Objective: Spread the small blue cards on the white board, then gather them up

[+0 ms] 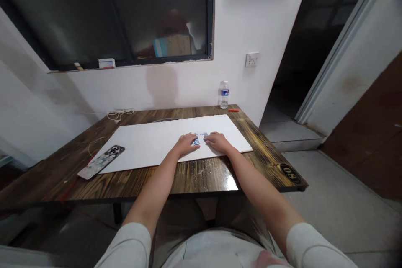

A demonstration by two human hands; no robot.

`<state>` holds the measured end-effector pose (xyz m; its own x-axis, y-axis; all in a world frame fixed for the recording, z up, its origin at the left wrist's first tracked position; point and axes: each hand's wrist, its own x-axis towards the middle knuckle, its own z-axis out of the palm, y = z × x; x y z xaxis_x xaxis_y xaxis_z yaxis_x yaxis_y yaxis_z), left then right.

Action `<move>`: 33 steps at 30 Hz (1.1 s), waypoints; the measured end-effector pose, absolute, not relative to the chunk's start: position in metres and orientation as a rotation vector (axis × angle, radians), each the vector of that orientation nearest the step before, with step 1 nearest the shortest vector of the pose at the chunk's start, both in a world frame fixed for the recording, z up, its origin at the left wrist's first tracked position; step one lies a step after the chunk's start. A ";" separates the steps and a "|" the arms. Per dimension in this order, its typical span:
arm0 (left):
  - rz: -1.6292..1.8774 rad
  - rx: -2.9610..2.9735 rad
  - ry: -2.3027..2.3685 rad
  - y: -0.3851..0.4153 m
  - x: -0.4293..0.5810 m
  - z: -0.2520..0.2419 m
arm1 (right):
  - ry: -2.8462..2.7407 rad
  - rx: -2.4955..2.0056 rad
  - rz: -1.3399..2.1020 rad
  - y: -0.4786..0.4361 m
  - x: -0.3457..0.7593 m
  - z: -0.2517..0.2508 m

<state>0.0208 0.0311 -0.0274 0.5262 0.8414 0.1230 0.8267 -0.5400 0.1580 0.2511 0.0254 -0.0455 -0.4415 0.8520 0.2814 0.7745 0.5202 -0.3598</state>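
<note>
A white board (pixel 141 142) lies flat on the dark wooden table, and both hands rest on its right part. My left hand (pixel 186 144) has its fingers and thumb stretched apart beside a small blue-and-white piece or marking (pixel 196 140). Opposite it, my right hand (pixel 217 141) lies with fingers extended toward the left hand. A second small blue patch (pixel 205 134) shows at its fingertips. Whether these blue patches are loose pieces or marks on the board, I cannot make out. A narrow gap of white board separates the two hands.
A phone in a patterned case (pixel 102 161) overlaps the board's left edge. At the table's far right stand a water bottle (pixel 224 95) and a red pen (pixel 233 110). A white cable (pixel 119 113) lies at the back left. The wooden table (pixel 264 171) ends near my body.
</note>
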 end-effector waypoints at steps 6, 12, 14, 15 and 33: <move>0.374 2.673 1.387 0.034 0.019 -0.031 | -2.269 -1.202 0.274 0.027 0.250 -0.046; 0.466 2.720 1.201 0.035 0.020 -0.028 | -2.255 -1.345 0.162 0.029 0.249 -0.048; 0.501 2.717 1.201 0.033 0.021 -0.025 | -2.318 -1.360 0.141 0.029 0.249 -0.047; 0.517 2.712 1.223 0.033 0.022 -0.024 | -2.342 -1.351 0.135 0.029 0.249 -0.047; 0.472 2.653 0.920 0.034 0.022 -0.024 | -2.392 -1.287 0.142 0.024 0.249 -0.043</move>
